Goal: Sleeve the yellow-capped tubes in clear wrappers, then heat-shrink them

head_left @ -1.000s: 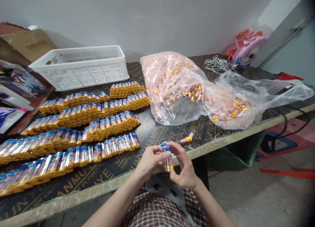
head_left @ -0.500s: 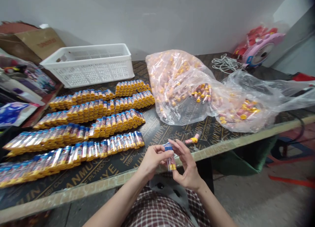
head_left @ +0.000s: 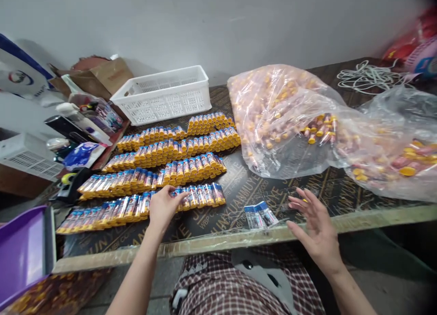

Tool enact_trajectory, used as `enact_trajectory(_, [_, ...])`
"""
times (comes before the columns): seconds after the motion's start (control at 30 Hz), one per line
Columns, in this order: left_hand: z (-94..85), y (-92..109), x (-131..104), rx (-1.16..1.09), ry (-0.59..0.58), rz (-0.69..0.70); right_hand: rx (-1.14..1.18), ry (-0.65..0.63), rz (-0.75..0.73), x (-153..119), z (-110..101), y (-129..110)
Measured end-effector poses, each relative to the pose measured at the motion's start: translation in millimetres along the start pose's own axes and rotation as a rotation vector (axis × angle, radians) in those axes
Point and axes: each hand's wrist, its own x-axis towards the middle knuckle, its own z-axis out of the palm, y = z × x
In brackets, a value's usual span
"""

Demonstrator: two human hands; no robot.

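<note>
My left hand (head_left: 166,206) reaches over the front row of small wrapped tubes (head_left: 201,195), thumb and forefinger closed around a blue-topped tube (head_left: 175,192) in that row. The hand covers most of this tube. My right hand (head_left: 314,231) hovers above the table's front edge, fingers apart and nothing in them. Behind its fingertips shows a bit of a yellow-capped piece (head_left: 305,200), mostly hidden. Between the hands lie flat printed clear sleeves (head_left: 261,215) with blue tops. Several rows of stacked tubes (head_left: 184,169), blue above and yellow below, fill the table's left side.
A large clear bag (head_left: 273,162) of unwrapped yellow-capped tubes spreads over the right side. Behind the rows stands a white plastic basket (head_left: 164,99). White cable (head_left: 365,78) lies at the back right. A purple dustpan-like tray (head_left: 22,256) is at the lower left.
My left hand has moved left to the front row from the tube both hands held near the table edge. My right hand has let go and opened. The view has turned left.
</note>
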Motion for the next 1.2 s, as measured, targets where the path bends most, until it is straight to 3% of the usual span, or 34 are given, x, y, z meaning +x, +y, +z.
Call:
enact_trajectory(0.1, [1.8, 12, -2, 0.094, 0.091, 0.004, -0.052, 0.027, -0.014, 2, -4, 0])
enact_trajectory(0.2, [15.9, 47, -16, -0.1, 0.154, 0.125, -0.182, 0.103, -0.052, 8, -11, 6])
enact_trajectory(0.27, [36.0, 78, -33, -0.295, 0.002, 0.312, -0.349, 0.129, -0.081, 14, -16, 16])
enact_trajectory(0.3, [48.4, 95, -42, -0.355, -0.153, 0.422, -0.443, 0.111, -0.095, 17, -19, 22])
enact_trajectory(0.37, [74.0, 125, -59, -0.308, -0.372, 0.579, -0.617, 0.025, -0.108, 22, -25, 35])
enact_trajectory(0.5, [109.6, 157, -68, -0.081, -0.453, 0.533, -0.832, -0.165, -0.082, 26, -37, 55])
enact_trajectory(0.73, [118.4, 155, -56, -0.061, -0.473, 0.487, -0.94, -0.294, -0.033, 30, -45, 61])
enact_trajectory(0.87, [120.9, 152, -58, -0.037, -0.443, 0.546, -0.86, -0.249, -0.05, 33, -39, 53])
enact_trajectory(1.07, [117.7, 150, -63, -0.042, -0.358, 0.6, -0.539, -0.145, -0.013, 24, -25, 32])
enact_trajectory(1.2, [111.4, 150, -65, -0.28, -0.318, 0.56, -0.436, -0.031, 0.004, 13, -16, 16])
